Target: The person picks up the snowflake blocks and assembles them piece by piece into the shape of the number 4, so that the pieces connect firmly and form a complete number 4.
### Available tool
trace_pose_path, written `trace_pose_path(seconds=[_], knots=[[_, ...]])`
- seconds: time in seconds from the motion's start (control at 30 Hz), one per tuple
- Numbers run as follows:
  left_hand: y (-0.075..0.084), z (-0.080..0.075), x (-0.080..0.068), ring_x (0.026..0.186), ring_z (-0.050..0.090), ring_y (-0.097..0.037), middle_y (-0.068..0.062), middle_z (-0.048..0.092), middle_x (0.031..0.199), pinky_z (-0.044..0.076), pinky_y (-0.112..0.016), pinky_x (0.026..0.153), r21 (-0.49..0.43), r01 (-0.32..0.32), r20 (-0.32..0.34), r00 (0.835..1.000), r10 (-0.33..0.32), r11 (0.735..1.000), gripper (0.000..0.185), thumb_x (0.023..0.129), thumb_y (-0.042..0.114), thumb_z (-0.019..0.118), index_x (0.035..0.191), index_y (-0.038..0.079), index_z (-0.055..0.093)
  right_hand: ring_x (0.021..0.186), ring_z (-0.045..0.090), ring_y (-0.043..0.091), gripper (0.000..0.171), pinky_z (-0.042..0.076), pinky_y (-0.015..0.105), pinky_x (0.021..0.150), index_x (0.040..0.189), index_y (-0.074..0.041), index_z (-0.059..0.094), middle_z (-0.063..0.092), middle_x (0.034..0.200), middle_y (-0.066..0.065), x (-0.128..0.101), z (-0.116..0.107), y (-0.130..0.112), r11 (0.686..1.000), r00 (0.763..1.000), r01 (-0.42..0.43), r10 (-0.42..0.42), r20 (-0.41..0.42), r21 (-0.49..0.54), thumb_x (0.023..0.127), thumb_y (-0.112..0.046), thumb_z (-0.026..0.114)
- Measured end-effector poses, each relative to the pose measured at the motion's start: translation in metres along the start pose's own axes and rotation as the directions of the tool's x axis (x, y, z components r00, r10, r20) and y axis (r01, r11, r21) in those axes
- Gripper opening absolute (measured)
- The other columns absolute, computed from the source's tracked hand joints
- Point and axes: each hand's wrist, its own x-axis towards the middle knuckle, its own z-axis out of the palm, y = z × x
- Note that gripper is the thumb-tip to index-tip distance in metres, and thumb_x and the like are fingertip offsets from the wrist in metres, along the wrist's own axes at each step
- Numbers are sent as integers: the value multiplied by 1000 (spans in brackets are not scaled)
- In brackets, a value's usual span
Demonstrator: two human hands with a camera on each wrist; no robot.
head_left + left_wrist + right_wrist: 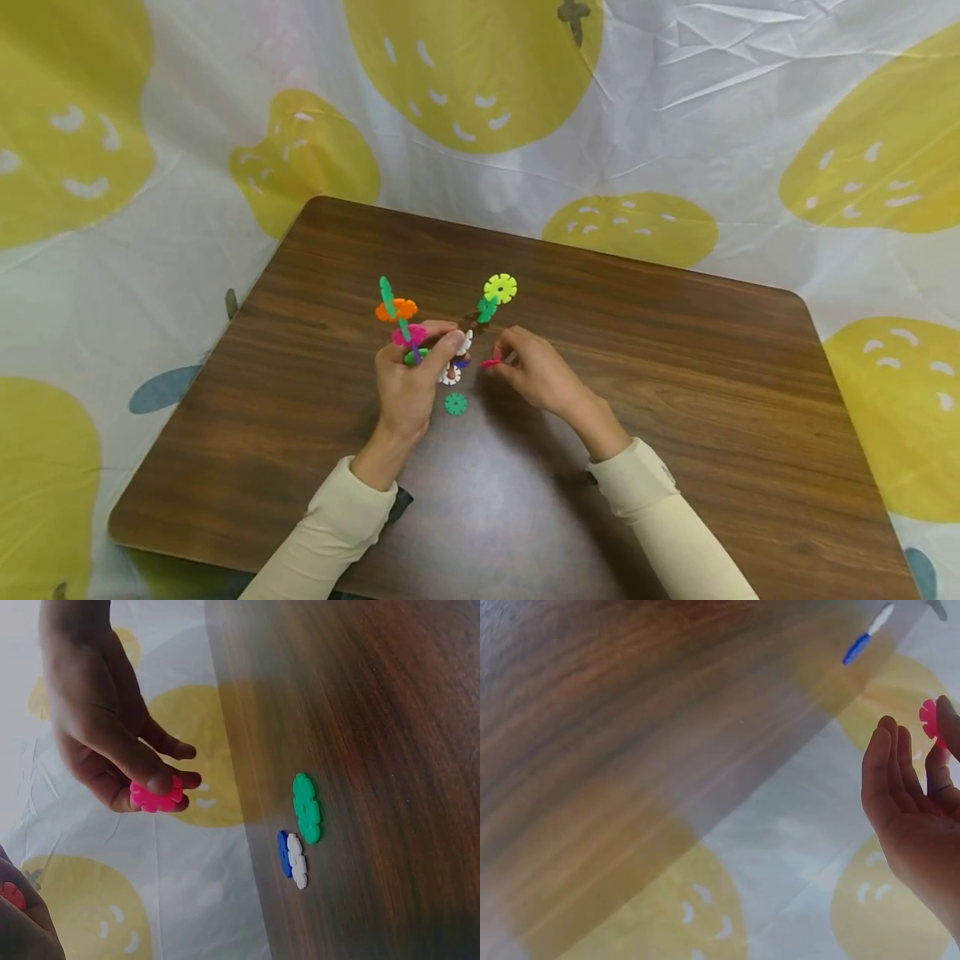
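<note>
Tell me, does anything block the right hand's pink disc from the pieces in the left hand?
Nothing visible: only a gap separates the pink disc in the right hand from the white piece at the left hand.

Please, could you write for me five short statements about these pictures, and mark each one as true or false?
1. The right hand pinches a single pink disc. True.
2. The left hand holds nothing. False: the left hand grips a structure of joined discs.
3. The loose green disc lies on the table. True.
4. The orange disc lies loose on the table. False: the orange disc is part of the structure in the left hand.
5. Both sleeves are light-coloured. True.
</note>
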Motion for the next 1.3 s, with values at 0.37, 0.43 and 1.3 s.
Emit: trace_pose_path(seconds=[0.37,0.43,1.3], knots=[[-1,0,0,65,65,-31,-6,70,82,56,-37,59,-11,21,12,1000,-21,1000,17,78,5,70,89,-7,67,76,59,7,12,53,27,65,84,-17,54,56,82,-6,-8,-11,-12,998,998,43,-41,-50,36,84,-19,65],[-1,0,0,64,64,-36,-7,70,83,56,-42,60,-19,21,15,1000,-21,1000,17,78,5,70,90,-7,67,73,58,6,13,52,27,63,84,-18,54,57,80,-7,-10,-14,-14,997,995,64,-60,-82,45,84,-21,66],[-2,1,-1,64,65,-30,-6,70,81,56,-32,58,-30,-1,-1,1000,1,1000,16,78,3,70,89,-9,67,71,58,-1,10,50,17,59,92,-21,63,64,83,-14,-24,-40,-39,982,950,183,-166,-266,39,84,-27,65]])
